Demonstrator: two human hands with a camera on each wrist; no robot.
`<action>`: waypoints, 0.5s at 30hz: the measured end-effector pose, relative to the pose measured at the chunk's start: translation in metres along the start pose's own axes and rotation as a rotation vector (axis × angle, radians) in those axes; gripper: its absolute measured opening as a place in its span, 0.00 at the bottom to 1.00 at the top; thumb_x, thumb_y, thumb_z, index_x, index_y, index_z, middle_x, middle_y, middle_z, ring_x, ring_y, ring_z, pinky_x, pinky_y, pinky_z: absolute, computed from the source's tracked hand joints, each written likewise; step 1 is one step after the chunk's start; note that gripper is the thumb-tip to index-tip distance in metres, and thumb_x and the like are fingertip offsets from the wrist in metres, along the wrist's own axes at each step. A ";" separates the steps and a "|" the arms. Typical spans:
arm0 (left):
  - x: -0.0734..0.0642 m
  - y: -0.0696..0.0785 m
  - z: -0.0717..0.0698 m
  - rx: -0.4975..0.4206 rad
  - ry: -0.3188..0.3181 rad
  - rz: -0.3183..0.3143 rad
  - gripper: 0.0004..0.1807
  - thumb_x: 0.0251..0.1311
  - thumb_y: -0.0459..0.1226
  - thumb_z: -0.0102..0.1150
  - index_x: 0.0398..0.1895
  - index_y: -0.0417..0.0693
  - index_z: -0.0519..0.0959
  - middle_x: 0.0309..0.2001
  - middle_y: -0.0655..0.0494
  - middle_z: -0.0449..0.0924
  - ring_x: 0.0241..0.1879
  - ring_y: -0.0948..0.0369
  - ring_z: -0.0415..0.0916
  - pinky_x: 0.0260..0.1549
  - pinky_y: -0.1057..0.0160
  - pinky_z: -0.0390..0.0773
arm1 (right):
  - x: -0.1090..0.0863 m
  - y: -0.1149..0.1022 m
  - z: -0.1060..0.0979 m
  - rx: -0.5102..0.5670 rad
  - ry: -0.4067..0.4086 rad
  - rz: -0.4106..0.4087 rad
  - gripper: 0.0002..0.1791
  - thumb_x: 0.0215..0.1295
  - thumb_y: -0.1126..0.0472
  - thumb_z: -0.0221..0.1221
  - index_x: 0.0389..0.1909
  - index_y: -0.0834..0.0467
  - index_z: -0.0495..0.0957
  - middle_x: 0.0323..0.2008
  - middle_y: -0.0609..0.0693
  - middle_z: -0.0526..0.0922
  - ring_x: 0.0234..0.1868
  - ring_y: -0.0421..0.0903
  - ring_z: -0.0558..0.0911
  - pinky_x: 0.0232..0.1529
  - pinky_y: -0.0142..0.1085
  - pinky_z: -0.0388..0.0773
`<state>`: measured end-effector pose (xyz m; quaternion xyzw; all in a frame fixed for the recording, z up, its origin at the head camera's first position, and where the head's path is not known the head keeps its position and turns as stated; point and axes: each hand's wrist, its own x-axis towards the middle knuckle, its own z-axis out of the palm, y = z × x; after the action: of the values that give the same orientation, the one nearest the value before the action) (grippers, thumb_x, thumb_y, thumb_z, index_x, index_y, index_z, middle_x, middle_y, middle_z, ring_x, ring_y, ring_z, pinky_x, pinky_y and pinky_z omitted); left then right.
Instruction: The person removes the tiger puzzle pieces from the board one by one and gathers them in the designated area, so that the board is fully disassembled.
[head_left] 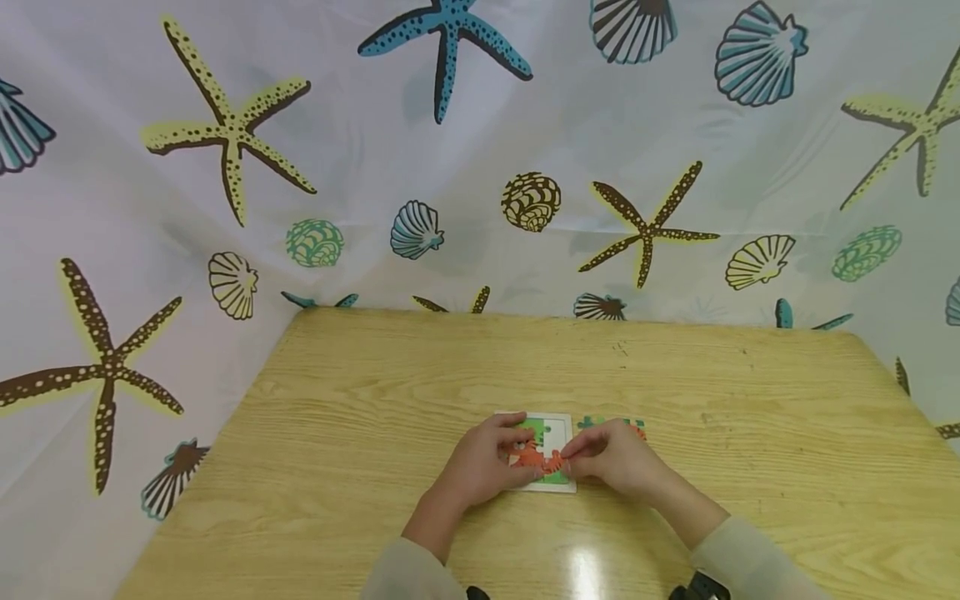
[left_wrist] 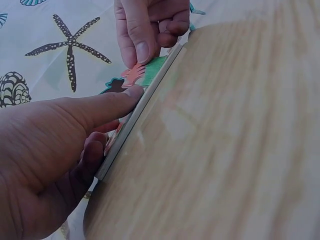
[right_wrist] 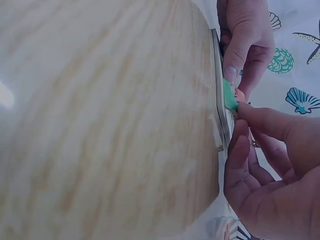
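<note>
A small jigsaw puzzle board [head_left: 547, 488] with a white frame lies on the table, showing green and orange picture parts and a white bare patch at its upper right. My left hand [head_left: 480, 462] holds the board's left side, with its thumb over the front part and its fingers on the picture. Between thumb and fingertips, my right hand [head_left: 618, 458] pinches a puzzle piece [right_wrist: 229, 96] in green and orange at the board's right side. The piece's lower edge sits right over the board, partly hidden by the fingers.
Behind the right hand lie several loose puzzle pieces [head_left: 590, 422] in green and orange, partly covered by it. The wooden table [head_left: 337, 433] runs back to a white curtain [head_left: 360, 158] printed with starfish and shells.
</note>
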<state>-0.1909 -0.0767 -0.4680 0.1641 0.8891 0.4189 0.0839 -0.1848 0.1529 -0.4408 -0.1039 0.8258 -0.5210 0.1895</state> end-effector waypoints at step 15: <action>-0.001 0.000 0.000 -0.018 -0.007 -0.004 0.32 0.53 0.49 0.75 0.62 0.50 0.80 0.72 0.55 0.68 0.73 0.46 0.62 0.67 0.42 0.65 | -0.005 0.005 -0.008 0.193 -0.021 0.067 0.14 0.65 0.63 0.65 0.47 0.68 0.83 0.43 0.53 0.87 0.42 0.44 0.86 0.43 0.40 0.85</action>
<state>-0.1896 -0.0773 -0.4677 0.1630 0.8853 0.4262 0.0896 -0.1834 0.1634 -0.4410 -0.0628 0.7728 -0.5902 0.2247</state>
